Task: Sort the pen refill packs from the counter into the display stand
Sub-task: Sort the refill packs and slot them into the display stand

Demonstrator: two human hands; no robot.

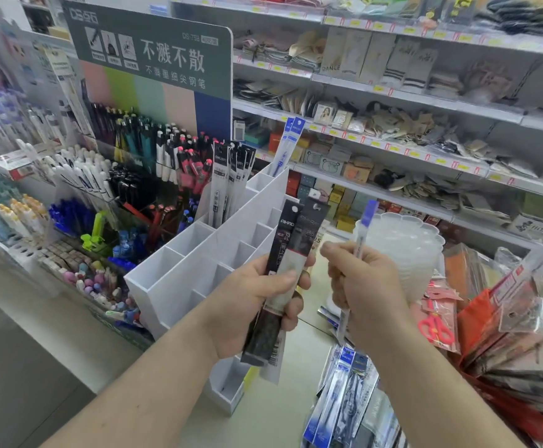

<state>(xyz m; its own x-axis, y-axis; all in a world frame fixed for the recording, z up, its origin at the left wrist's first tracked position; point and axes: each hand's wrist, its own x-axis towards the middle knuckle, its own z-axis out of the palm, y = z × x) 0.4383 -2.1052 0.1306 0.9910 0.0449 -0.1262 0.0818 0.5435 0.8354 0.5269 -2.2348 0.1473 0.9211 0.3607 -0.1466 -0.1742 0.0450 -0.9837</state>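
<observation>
The left hand (250,305) is gripping two black refill packs (288,253); the right hand (365,286) is pinching a blue-topped pack (362,234) above the counter (263,421). Advisable: matching colours to display stand (179,270) compartments.

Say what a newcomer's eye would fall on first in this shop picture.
First, the two hands in the middle: the left hand grips black refill packs, the right hand a blue-topped pack. Behind them stands the white display stand, under a big green sign.
</observation>
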